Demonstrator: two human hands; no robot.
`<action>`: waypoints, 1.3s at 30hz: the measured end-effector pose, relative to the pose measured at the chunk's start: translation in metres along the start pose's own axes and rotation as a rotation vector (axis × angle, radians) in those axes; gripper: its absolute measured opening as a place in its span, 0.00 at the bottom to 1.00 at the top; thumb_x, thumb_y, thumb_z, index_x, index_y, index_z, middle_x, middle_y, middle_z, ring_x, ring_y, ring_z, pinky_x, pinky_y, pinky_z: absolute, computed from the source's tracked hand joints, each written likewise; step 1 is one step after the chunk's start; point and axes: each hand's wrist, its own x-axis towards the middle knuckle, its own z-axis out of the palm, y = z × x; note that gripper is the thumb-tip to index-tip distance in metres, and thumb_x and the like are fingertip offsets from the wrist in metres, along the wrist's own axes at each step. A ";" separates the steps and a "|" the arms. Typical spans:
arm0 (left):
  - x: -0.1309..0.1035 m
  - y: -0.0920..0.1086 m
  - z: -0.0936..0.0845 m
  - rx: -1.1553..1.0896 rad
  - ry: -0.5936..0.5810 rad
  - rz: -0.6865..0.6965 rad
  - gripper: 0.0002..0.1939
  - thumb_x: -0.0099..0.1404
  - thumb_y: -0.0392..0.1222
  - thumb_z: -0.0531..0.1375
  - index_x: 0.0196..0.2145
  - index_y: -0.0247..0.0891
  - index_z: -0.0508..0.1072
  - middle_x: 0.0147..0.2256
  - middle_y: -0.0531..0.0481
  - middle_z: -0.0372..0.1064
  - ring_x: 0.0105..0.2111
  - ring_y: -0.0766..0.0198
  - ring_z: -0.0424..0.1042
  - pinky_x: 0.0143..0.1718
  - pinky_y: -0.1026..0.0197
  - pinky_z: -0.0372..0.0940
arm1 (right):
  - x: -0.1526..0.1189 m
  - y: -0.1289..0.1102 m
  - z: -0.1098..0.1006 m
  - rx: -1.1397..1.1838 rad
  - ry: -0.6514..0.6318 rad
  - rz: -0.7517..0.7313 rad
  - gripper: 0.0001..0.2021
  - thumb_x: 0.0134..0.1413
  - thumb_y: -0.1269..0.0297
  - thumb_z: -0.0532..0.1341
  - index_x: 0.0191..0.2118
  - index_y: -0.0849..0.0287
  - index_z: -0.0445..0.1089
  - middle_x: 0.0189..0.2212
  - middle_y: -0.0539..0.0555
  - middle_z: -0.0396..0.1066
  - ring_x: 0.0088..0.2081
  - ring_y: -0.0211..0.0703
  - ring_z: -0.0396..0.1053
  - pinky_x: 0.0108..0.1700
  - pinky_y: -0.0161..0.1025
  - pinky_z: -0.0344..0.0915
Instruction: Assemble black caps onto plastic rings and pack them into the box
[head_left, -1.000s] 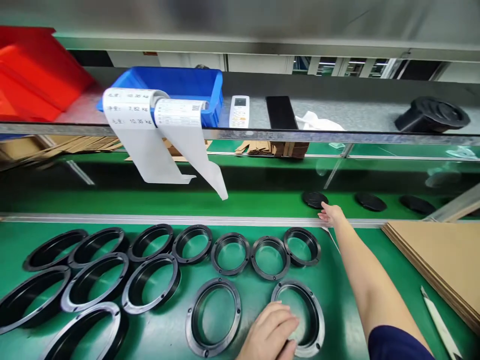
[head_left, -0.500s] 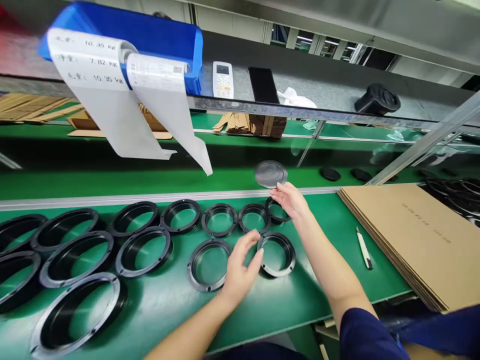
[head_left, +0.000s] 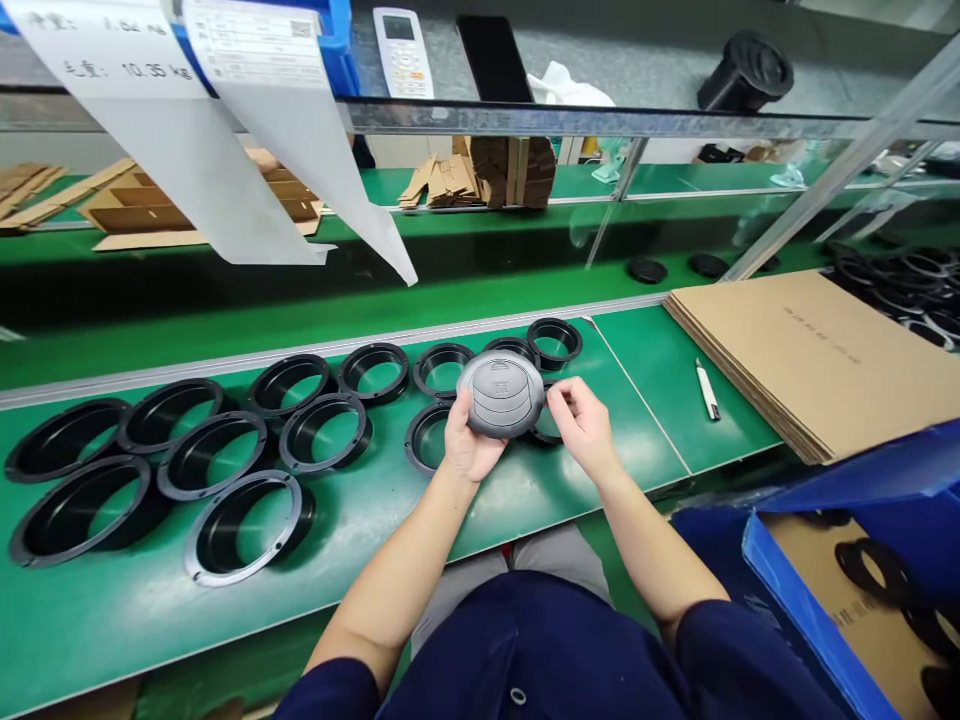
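Note:
A round dark grey disc (head_left: 501,395) with curved ridges faces up above the bench, in front of the black rings. My left hand (head_left: 470,440) grips it from below and at its left edge, thumb on the rim. At the disc's right edge is my right hand (head_left: 581,420), its fingers curled in a pinch; what they hold, if anything, is too small to make out. Several black rings (head_left: 240,530) stand in rows on the green bench (head_left: 360,560). Some rings behind the disc and hands are partly hidden.
Flat cardboard sheets (head_left: 825,350) are stacked at the right, beside a white cutter (head_left: 706,390). Paper strips (head_left: 277,150) hang from the shelf (head_left: 645,60), which holds a phone (head_left: 495,60) and a remote (head_left: 403,55). A blue bin (head_left: 787,600) stands at lower right.
The disc has come from the back of the bench to in front of me. My left hand has taken hold of it, and my right hand has drawn back beside it. The view has tilted down.

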 end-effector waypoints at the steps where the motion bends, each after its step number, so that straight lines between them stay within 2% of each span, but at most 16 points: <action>1: 0.000 0.000 0.004 0.000 -0.008 -0.031 0.26 0.71 0.57 0.59 0.57 0.36 0.73 0.55 0.43 0.74 0.58 0.49 0.70 0.58 0.50 0.69 | 0.005 0.000 -0.007 -0.122 0.034 -0.144 0.22 0.71 0.43 0.57 0.47 0.57 0.76 0.45 0.61 0.73 0.49 0.53 0.72 0.49 0.48 0.75; 3: -0.001 0.000 0.008 0.005 -0.030 -0.110 0.28 0.73 0.61 0.55 0.58 0.35 0.73 0.56 0.42 0.72 0.61 0.48 0.68 0.62 0.47 0.65 | 0.013 0.001 -0.015 -0.286 -0.007 -0.347 0.20 0.74 0.48 0.53 0.55 0.54 0.75 0.58 0.61 0.65 0.60 0.55 0.62 0.61 0.54 0.67; 6: -0.001 -0.004 0.008 0.022 -0.065 -0.140 0.31 0.74 0.65 0.54 0.57 0.36 0.73 0.56 0.41 0.73 0.61 0.47 0.68 0.65 0.45 0.62 | 0.019 0.010 -0.016 -0.415 -0.085 -0.427 0.22 0.76 0.50 0.48 0.55 0.52 0.76 0.62 0.58 0.61 0.64 0.57 0.55 0.67 0.57 0.57; 12: 0.001 -0.013 0.006 0.121 -0.106 -0.171 0.35 0.69 0.70 0.57 0.56 0.36 0.74 0.52 0.38 0.75 0.56 0.42 0.73 0.63 0.38 0.63 | 0.014 0.026 -0.015 -0.333 -0.138 -0.313 0.27 0.77 0.46 0.45 0.51 0.55 0.77 0.62 0.59 0.62 0.65 0.57 0.54 0.68 0.58 0.54; 18: 0.002 -0.014 0.008 0.128 -0.086 -0.206 0.38 0.69 0.72 0.55 0.58 0.35 0.72 0.55 0.35 0.72 0.62 0.38 0.66 0.63 0.34 0.61 | 0.007 0.023 -0.020 -0.176 -0.135 -0.185 0.29 0.76 0.41 0.44 0.55 0.51 0.76 0.62 0.57 0.63 0.65 0.55 0.57 0.68 0.56 0.55; 29: -0.001 -0.017 0.010 0.150 -0.100 -0.244 0.40 0.67 0.73 0.57 0.59 0.34 0.71 0.55 0.34 0.72 0.61 0.37 0.67 0.63 0.33 0.61 | 0.000 0.022 -0.027 -0.073 -0.098 -0.134 0.28 0.75 0.40 0.45 0.54 0.50 0.77 0.60 0.56 0.65 0.63 0.53 0.60 0.68 0.55 0.54; 35: 0.001 -0.017 0.010 0.125 -0.056 -0.240 0.36 0.68 0.71 0.58 0.57 0.36 0.72 0.56 0.35 0.71 0.61 0.37 0.67 0.62 0.34 0.63 | -0.005 0.020 -0.030 -0.093 -0.106 -0.120 0.29 0.75 0.39 0.44 0.56 0.49 0.76 0.61 0.56 0.65 0.64 0.54 0.59 0.68 0.55 0.55; 39: 0.001 -0.017 0.009 0.102 -0.074 -0.240 0.34 0.69 0.70 0.58 0.56 0.36 0.73 0.54 0.35 0.72 0.60 0.38 0.68 0.61 0.34 0.64 | -0.008 0.018 -0.031 -0.089 -0.114 -0.150 0.27 0.76 0.42 0.45 0.57 0.49 0.76 0.62 0.56 0.64 0.64 0.54 0.58 0.68 0.55 0.54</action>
